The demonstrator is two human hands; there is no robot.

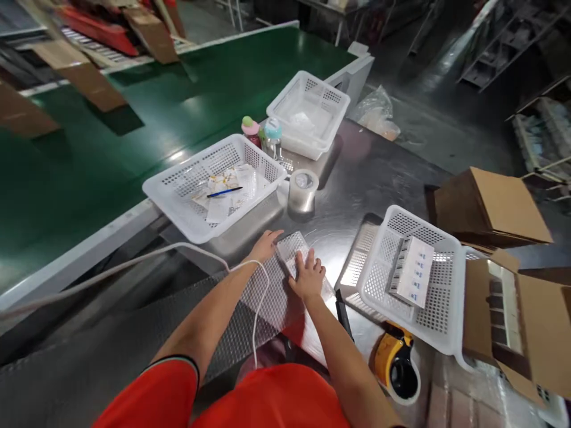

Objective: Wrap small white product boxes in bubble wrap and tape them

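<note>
A sheet of clear bubble wrap [279, 297] lies over the near part of the metal table [348, 172] and runs off to the left. A small pale item [292, 246] is on or under its far end. My left hand [266, 245] is at the left edge of that item, fingers pointing right; whether they grip the wrap cannot be made out. My right hand [308, 277] rests flat on the wrapped item with its fingers spread. A black-handled tool [343, 318] lies just right of my right hand.
White baskets hold papers with a blue pen [224, 192], clear plastic [303, 122], and small white boxes [413, 271]. Tape roll [303, 190], bottles [273, 134], yellow tape dispenser [395, 362] and open cartons [504, 315] stand around. A white cord [205, 249] crosses my left forearm; a green conveyor [200, 101] runs beyond.
</note>
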